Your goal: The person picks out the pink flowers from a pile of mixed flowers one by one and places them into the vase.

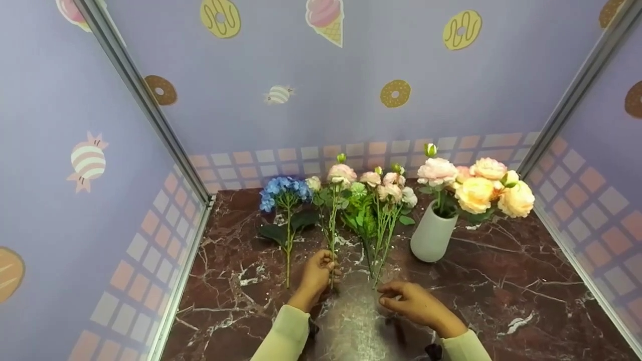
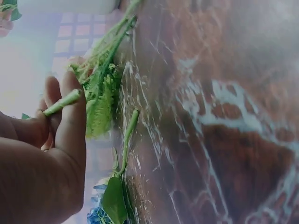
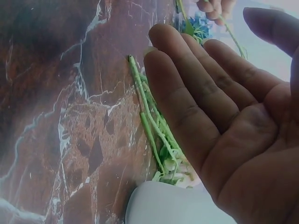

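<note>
My left hand pinches the green stem of a pale pink artificial flower, whose bloom points toward the back wall. In the left wrist view the cut end of that stem sticks out between thumb and fingers. My right hand holds nothing; its fingers reach loosely toward the lower stem ends of a bunch of pink flowers on the table. The right wrist view shows its palm and extended fingers above those stems.
A blue hydrangea lies left of my left hand. Green leafy foliage lies between the pink flowers. At the right stands a white vase with peach and yellow blooms. Patterned panels enclose the marbled table behind and on both sides.
</note>
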`<state>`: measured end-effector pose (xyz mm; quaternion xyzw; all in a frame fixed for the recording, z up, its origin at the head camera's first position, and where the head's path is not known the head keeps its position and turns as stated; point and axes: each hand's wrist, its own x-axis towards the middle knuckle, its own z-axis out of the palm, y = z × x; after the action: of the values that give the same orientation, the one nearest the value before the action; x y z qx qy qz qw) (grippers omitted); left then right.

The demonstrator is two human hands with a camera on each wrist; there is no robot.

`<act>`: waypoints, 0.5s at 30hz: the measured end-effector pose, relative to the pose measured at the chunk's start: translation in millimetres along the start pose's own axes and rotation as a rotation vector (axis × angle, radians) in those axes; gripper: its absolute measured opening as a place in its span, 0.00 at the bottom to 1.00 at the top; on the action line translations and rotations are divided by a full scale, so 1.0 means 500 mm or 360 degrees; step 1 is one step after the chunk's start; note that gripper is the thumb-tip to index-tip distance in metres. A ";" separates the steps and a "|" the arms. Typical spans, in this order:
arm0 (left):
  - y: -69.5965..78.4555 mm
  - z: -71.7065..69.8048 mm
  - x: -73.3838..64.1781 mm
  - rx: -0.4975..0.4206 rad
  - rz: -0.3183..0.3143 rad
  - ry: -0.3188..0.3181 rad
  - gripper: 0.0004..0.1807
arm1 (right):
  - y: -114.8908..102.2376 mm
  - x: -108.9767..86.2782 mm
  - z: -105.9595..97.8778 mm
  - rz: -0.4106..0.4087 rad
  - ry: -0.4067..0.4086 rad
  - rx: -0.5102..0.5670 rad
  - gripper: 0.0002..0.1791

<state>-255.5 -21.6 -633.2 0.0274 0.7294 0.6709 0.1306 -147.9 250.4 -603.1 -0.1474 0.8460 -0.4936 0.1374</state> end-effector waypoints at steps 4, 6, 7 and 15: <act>-0.001 0.000 0.005 0.0045 -0.0026 -0.0029 0.09 | 0.000 -0.001 0.000 0.0026 -0.0018 0.0022 0.23; -0.003 -0.002 0.010 -0.0039 -0.0081 -0.0081 0.10 | 0.001 -0.001 -0.002 0.0027 -0.0026 0.0010 0.23; -0.005 -0.004 0.013 -0.0105 -0.0108 -0.0102 0.11 | 0.001 -0.001 -0.002 0.0030 -0.0036 0.0012 0.23; -0.025 -0.013 0.020 -0.0295 -0.0165 -0.0044 0.11 | -0.001 -0.005 -0.012 0.0062 -0.0069 -0.0040 0.24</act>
<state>-265.2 -26.9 -646.4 -0.0133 0.6627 0.7275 0.1772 -147.8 255.8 -599.5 -0.1433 0.8516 -0.4769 0.1635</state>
